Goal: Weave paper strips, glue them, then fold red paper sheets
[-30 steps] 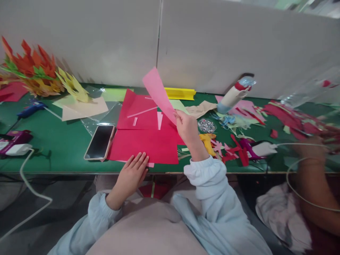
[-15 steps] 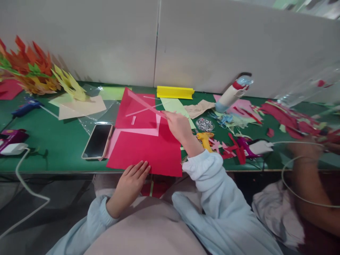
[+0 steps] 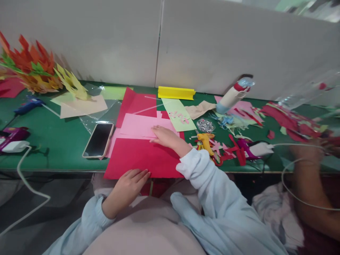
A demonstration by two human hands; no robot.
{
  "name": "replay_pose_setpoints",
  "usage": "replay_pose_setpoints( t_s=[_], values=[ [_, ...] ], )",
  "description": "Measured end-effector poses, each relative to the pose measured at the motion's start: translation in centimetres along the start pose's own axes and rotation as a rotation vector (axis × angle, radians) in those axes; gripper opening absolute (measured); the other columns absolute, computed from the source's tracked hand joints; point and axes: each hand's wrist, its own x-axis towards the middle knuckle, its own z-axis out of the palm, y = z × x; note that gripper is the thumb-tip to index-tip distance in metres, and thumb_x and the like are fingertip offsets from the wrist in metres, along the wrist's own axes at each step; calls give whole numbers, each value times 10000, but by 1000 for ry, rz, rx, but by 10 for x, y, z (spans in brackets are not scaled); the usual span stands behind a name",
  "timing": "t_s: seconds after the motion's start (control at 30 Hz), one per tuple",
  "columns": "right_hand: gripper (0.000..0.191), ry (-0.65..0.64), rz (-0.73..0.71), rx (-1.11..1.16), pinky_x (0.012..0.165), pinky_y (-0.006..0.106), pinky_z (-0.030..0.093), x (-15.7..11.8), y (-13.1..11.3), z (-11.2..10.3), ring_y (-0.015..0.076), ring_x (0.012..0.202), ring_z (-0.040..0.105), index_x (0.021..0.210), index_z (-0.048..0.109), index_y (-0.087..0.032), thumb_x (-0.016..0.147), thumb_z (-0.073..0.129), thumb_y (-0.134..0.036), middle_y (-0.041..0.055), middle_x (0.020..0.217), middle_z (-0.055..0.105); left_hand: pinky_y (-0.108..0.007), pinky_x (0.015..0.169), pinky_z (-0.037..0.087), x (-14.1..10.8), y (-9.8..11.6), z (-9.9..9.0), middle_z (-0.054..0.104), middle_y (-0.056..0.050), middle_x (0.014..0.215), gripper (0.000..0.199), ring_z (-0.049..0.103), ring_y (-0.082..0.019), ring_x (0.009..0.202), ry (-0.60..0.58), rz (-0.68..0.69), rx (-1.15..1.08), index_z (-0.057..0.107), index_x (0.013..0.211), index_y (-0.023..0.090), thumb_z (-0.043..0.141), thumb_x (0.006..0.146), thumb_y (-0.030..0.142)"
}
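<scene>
My left hand lies palm down on the near edge of a large red paper sheet, fingers stretched out. My right hand rests on the right part of a pink paper sheet, its fingers extended over it. That pink sheet overlaps the top of the red one. Behind it is another piece of red paper with a thin pale strip across it. A light green sheet bearing small pink cut-outs sits beyond my right hand.
A phone lies left of the papers. To the right are a yellow glue gun, a dish of small shiny pieces and a bottle. A folded yellow piece stands by the wall. At far right a co-worker's arm reaches in.
The pink sheet now lies flat across the red papers. My right hand has come down and left onto it, with its fingers flatter. My left hand stays near the red sheet's edge.
</scene>
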Motion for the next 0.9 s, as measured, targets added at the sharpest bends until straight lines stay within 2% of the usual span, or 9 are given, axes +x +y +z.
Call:
replay_pose_setpoints(
  t_s=[0.03,0.1,0.2,0.37,0.53,0.77,0.9],
  values=[
    [460,0,12,4,1093,326,432,-8,4,-4,228,1333,550,1345,584,-105,933,641,-302,172,1423,589,-369,882,567,-1,0,-1,727,-105,1205,439,674,-214,1008,3,10,12,593,1325,164,413,934,77],
    [346,-12,57,9,1006,351,482,-26,12,-12,245,1202,643,1271,638,-116,977,556,-280,158,1285,685,-359,869,574,-1,1,-4,734,-107,1181,423,672,-216,978,14,39,42,596,1304,134,413,929,67],
    [285,-41,99,13,909,332,503,-52,20,-15,238,1057,698,1185,680,-123,969,570,-273,135,1103,748,-359,854,580,-1,2,-7,739,-117,1144,406,665,-224,954,19,82,63,596,1281,97,413,921,56],
    [332,-32,101,-2,1026,346,448,-78,20,0,243,1198,615,1223,643,-92,937,633,-260,164,1223,678,-363,837,583,-3,5,-8,730,-123,1140,392,658,-232,956,1,101,52,603,1265,108,417,922,70],
    [394,-19,124,-29,1004,370,470,-86,16,13,269,1191,604,1267,614,-94,914,668,-260,175,1247,638,-363,842,578,-6,7,-8,728,-122,1120,366,651,-236,963,-7,117,41,612,1245,118,438,924,89],
    [398,-18,126,-49,976,371,472,-86,19,17,276,1150,605,1229,632,-111,886,709,-297,159,1190,635,-371,865,560,-7,12,-2,703,-136,1147,354,636,-239,1004,-90,69,-41,611,1249,150,462,930,119],
    [417,-7,144,-49,953,384,476,-85,20,18,293,1120,606,1228,628,-100,875,720,-301,169,1193,624,-380,865,557,-4,14,-4,696,-127,1162,343,636,-242,1020,-128,40,-84,624,1233,168,481,926,115]
  ],
)
